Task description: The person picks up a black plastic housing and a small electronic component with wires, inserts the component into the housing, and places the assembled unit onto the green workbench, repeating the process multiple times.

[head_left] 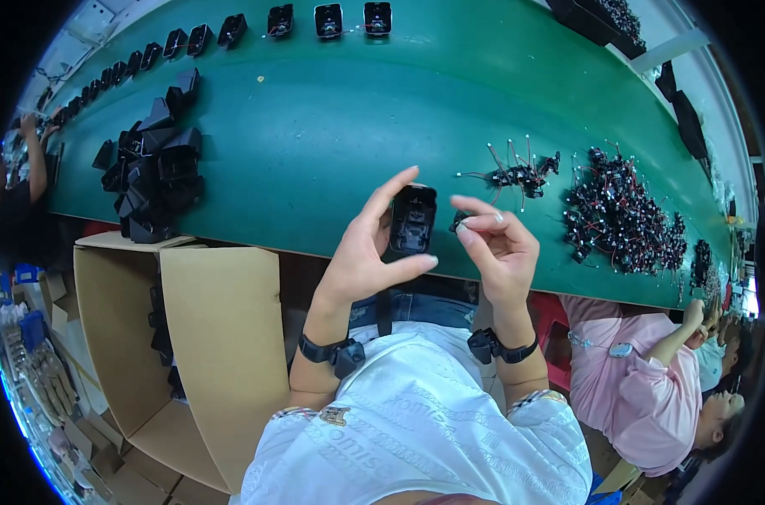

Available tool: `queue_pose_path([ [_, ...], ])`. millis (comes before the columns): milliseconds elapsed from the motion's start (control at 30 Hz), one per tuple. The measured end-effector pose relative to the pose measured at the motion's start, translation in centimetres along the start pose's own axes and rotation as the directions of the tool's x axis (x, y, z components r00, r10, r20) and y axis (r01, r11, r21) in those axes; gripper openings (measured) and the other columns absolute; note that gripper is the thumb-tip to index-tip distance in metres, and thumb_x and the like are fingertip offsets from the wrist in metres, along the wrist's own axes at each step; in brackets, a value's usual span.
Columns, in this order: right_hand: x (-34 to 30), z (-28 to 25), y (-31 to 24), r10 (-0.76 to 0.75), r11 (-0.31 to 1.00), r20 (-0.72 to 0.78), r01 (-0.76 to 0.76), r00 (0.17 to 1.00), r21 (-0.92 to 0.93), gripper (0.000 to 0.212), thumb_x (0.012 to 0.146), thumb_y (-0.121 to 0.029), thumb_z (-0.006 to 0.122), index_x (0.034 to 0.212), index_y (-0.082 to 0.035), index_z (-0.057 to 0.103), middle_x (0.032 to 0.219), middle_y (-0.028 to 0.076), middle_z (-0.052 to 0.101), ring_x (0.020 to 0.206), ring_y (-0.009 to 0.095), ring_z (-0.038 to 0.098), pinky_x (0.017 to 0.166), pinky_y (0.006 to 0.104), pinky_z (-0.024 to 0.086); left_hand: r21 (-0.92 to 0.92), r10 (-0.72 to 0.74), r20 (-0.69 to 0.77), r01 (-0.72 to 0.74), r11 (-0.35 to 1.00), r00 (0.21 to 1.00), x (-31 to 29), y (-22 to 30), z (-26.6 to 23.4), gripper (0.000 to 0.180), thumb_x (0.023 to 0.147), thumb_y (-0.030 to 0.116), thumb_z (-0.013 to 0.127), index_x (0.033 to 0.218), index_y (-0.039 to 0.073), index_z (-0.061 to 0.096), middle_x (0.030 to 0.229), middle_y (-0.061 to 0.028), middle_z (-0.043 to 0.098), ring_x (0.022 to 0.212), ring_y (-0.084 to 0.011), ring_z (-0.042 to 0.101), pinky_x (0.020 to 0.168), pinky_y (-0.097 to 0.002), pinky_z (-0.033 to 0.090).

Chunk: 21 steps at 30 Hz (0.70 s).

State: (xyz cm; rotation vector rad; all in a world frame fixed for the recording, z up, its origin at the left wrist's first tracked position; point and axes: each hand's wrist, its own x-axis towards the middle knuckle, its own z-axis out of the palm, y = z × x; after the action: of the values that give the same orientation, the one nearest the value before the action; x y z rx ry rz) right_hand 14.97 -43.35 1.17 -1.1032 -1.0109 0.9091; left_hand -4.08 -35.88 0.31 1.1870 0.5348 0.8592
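Over the near edge of the green table, my left hand (367, 244) grips a black plastic housing (413, 220) by its sides, its hollow inner face turned up. Just right of it, my right hand (502, 251) pinches a small black part (459, 220) between thumb and forefinger; its exact kind is too small to make out. Beyond my right hand lies a small cluster of black parts with red and black wires (521, 175). Farther right spreads a large heap of similar wired parts (622, 215).
A pile of black housings (157, 160) lies on the left of the table (315, 151). Housings stand in a row (232, 30) along the far side. An open cardboard box (222, 353) is at my left. A person in pink (626, 379) sits at right; another person (29, 202) works far left.
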Motion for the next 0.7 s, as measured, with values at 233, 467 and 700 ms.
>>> queue_pose_path([
  [233,0.5,0.1,-2.8,-0.239,0.867,0.211,0.307,0.948,-0.394,0.018,0.077,0.005,0.081,0.093,-0.003,0.077,0.117,0.015,0.066,0.103,0.021,0.066,0.086,0.0320,0.054,0.486,0.135,-0.017,-0.110,0.867,0.991,-0.6,1.3,1.1,0.099,0.068,-0.001,0.086,0.156,0.008,0.041,0.140,-0.0131,0.059,0.118,-0.0278,0.063,0.087,-0.0353,0.057],
  [467,0.2,1.2,-2.0,-0.133,0.870,0.255,0.236,0.958,-0.433,0.020,0.073,-0.001,0.084,0.091,-0.009,0.080,0.124,0.014,0.063,0.117,0.024,0.058,0.092,0.0370,0.047,0.711,0.242,-0.013,-0.161,0.684,0.970,-0.6,2.9,1.6,0.089,0.064,-0.001,0.085,0.145,0.007,0.050,0.134,-0.0163,0.061,0.115,-0.0361,0.063,0.086,-0.0405,0.056],
  [700,-0.3,1.5,-0.9,-0.152,0.852,0.118,0.191,0.981,-0.487,0.014,0.078,-0.008,0.084,0.091,-0.011,0.080,0.134,0.014,0.058,0.120,0.026,0.058,0.090,0.0389,0.049,0.685,0.190,0.013,-0.147,0.714,0.982,0.0,3.7,1.6,0.082,0.063,0.002,0.088,0.139,0.007,0.056,0.128,-0.0170,0.063,0.116,-0.0383,0.063,0.092,-0.0438,0.055],
])
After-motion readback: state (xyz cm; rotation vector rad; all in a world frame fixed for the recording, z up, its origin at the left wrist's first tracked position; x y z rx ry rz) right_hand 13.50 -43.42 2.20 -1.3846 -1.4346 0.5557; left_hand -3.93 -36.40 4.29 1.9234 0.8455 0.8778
